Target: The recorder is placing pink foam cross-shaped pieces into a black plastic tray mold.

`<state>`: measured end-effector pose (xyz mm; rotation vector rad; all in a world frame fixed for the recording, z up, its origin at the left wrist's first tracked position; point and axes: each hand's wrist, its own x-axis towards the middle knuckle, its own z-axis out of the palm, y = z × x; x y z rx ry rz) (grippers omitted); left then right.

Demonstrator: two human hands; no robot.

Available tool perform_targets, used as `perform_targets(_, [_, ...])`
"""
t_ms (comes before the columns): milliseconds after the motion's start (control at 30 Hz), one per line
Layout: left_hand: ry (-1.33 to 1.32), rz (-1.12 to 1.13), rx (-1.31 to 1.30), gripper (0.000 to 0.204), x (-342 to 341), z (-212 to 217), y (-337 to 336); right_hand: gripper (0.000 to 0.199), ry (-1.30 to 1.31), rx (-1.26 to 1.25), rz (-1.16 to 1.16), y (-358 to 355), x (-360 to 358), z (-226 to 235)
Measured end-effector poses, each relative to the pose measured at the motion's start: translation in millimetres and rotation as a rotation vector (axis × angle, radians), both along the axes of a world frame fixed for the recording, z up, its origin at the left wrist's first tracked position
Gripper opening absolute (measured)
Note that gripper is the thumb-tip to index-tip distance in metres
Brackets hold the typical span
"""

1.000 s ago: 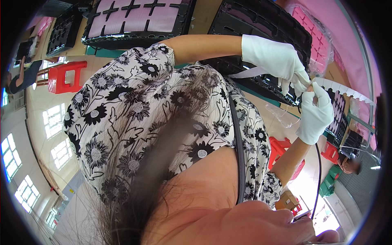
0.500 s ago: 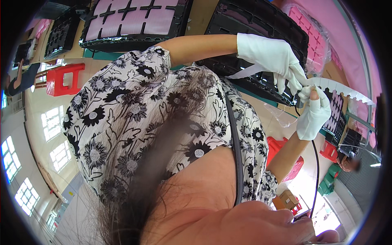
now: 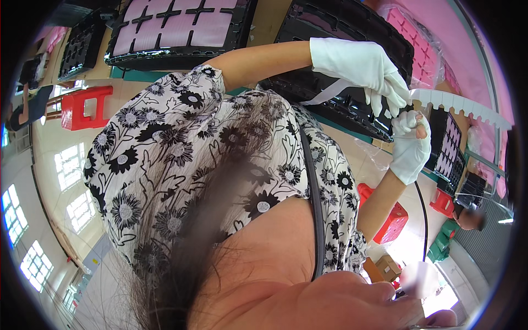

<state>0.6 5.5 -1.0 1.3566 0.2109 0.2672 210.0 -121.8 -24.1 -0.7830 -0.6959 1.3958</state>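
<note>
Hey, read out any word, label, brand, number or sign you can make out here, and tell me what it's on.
None can be read in this view.
White notched strip: no print shows.
Pink-filled black tray: no lettering can be made out.
Cardboard box: any marking is too small to read.
Small yellow mark: too small and blurred to read.

Nothing legible anywhere right now: a tiny yellow patch (image 3: 94, 260) shows on the grey panel (image 3: 102, 247), too small to read, and the cardboard box (image 3: 388, 268) offers no readable print either.
</note>
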Motion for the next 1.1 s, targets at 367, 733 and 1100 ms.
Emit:
perform_targets(367, [-0.071, 0.013, 0.015, 0.028, -1, 3, 4, 0.045, 0.132, -0.070, -0.074, 8, 2, -34])
perform_targets(733, [0.011, -0.132, -0.128, 0.030, -12, 32, -25, 0.048, -0.063, -0.128, 0.077, 75, -14, -34])
perform_targets(1100, [0.138, -0.276, -0.143, 0.034, -11, 18, -40, 0.042, -0.648, -0.424, 0.125, 112, 23, -35])
